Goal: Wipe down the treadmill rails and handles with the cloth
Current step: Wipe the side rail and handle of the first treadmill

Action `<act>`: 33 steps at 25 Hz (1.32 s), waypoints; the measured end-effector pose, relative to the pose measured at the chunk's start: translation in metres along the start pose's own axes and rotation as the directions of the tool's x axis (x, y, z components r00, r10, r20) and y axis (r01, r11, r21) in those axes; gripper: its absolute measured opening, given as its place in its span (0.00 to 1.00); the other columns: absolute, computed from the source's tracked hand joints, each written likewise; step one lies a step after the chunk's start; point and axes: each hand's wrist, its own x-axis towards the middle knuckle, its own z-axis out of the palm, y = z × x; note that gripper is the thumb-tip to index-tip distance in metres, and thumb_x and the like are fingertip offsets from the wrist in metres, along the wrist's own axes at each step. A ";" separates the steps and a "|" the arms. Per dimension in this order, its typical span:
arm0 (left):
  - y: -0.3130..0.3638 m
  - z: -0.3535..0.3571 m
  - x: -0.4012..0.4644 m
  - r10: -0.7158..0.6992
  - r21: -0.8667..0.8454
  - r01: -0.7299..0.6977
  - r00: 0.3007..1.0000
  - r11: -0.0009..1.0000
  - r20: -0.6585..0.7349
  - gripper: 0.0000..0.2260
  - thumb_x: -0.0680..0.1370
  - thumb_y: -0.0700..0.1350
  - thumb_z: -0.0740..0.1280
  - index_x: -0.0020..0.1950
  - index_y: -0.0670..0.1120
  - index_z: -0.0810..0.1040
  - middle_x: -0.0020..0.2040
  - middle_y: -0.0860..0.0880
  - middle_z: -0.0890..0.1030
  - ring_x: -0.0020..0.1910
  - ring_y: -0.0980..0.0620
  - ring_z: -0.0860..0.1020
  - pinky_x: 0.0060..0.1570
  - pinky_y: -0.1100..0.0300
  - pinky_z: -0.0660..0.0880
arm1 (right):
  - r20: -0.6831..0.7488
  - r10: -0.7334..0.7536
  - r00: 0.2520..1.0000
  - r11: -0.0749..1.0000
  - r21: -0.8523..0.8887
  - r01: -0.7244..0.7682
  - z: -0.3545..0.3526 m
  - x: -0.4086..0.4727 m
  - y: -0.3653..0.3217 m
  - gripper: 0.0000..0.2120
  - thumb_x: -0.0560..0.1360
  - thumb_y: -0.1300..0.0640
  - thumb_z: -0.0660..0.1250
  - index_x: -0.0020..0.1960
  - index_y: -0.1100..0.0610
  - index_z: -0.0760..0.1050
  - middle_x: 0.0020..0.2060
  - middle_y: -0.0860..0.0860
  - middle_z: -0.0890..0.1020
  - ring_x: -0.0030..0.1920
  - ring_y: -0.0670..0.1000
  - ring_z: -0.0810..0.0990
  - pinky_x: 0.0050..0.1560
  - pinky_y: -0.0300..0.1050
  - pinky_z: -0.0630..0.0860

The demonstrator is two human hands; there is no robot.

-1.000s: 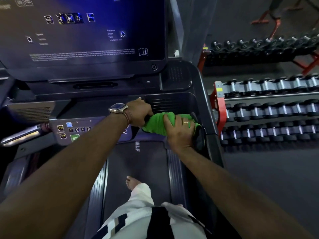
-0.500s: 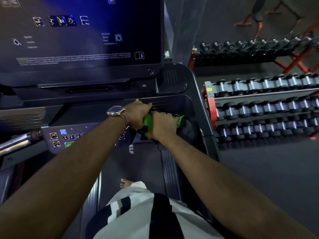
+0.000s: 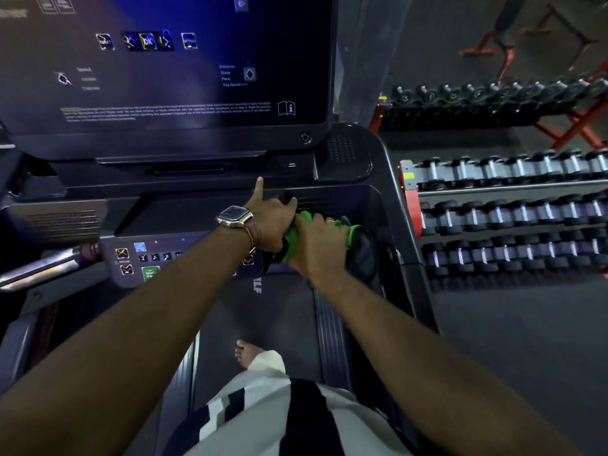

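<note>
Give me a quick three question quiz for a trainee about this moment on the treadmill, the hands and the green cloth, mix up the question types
1. True or false: the right hand grips the green cloth.
2. Multiple choice: the wristwatch sits on which arm? A) left B) right C) neither
3. Fill in: the racks beside the treadmill hold rows of ____.

Key
1. True. The right hand's fingers curl over the cloth, wrapped on the dark handle at the console's right side.
2. A. It is on the left wrist; the left hand sits against the cloth with its thumb raised, and its grip is hidden.
3. Dumbbells.
</note>
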 end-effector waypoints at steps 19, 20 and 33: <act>-0.013 -0.002 0.000 0.013 -0.038 -0.006 0.985 0.999 0.172 0.50 0.69 0.55 0.74 0.81 0.47 0.47 0.79 0.46 0.57 0.79 0.51 0.41 0.68 0.35 0.28 | -0.136 0.040 0.990 0.999 -0.013 -0.042 0.011 -0.001 -0.019 0.22 0.61 0.44 0.75 0.54 0.46 0.77 0.42 0.51 0.79 0.41 0.57 0.78 0.45 0.53 0.71; -0.013 -0.003 0.002 0.013 -0.031 -0.007 0.981 0.999 0.195 0.46 0.69 0.55 0.74 0.80 0.49 0.52 0.78 0.49 0.61 0.79 0.50 0.40 0.66 0.34 0.28 | -0.100 0.003 0.995 1.000 0.007 -0.002 0.009 -0.003 -0.002 0.24 0.62 0.44 0.75 0.56 0.45 0.75 0.44 0.51 0.78 0.43 0.57 0.79 0.46 0.52 0.71; -0.012 0.008 0.007 0.018 0.001 -0.018 0.982 1.000 0.187 0.19 0.74 0.52 0.65 0.65 0.54 0.76 0.71 0.58 0.71 0.79 0.50 0.40 0.61 0.28 0.26 | 0.087 -0.044 0.995 0.994 -0.092 0.052 0.013 -0.029 0.080 0.25 0.65 0.54 0.71 0.62 0.49 0.75 0.49 0.56 0.80 0.46 0.62 0.80 0.43 0.53 0.78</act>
